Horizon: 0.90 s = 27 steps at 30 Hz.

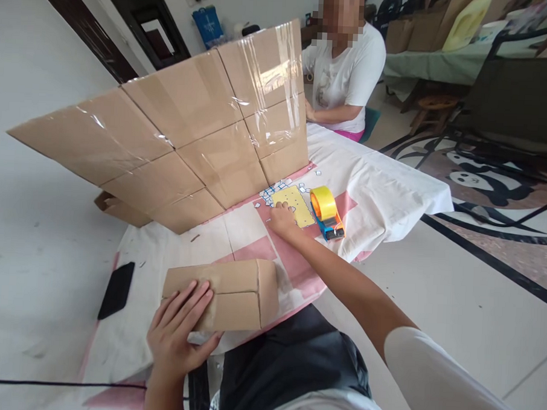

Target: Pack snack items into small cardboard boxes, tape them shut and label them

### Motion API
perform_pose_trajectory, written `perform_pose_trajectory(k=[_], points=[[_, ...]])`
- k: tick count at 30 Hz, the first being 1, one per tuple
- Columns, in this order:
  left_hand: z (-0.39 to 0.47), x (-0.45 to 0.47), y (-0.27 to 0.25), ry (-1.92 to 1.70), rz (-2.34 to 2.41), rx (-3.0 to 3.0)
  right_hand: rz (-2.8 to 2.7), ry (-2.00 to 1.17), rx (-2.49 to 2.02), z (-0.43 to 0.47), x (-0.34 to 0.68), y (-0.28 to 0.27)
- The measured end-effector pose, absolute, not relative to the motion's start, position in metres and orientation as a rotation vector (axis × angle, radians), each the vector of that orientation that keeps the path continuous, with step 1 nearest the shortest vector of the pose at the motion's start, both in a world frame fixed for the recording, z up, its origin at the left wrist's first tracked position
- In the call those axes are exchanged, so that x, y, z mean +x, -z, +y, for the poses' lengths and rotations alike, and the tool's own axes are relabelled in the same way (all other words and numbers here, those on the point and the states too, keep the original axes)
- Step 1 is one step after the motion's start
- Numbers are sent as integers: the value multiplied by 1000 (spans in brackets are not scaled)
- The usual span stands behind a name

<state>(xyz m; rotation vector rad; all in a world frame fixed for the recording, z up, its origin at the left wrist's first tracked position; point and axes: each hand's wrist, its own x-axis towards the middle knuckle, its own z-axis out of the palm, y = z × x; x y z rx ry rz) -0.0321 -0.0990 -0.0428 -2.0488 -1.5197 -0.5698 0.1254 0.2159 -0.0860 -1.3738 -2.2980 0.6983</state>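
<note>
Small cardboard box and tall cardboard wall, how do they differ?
The small cardboard box is far smaller than the tall cardboard wall.
The box lies low near the person; the wall rises steeply beyond it.
The left hand rests on the box, while neither of the person's hands touches the wall.
Both are brown cardboard.
</note>
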Motion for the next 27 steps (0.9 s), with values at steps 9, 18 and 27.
perform_pose_trajectory(k=[9,18,27], points=[[-96,-38,41,539,-1555,-2074,-2046,-1069,-841,187,169,89],[-97,-36,44,577,-1601,-2070,-1648,-1544,-370,80,233,115],[-92,-32,38,562,-1627,-2067,-1739,-1358,-325,54,223,121]])
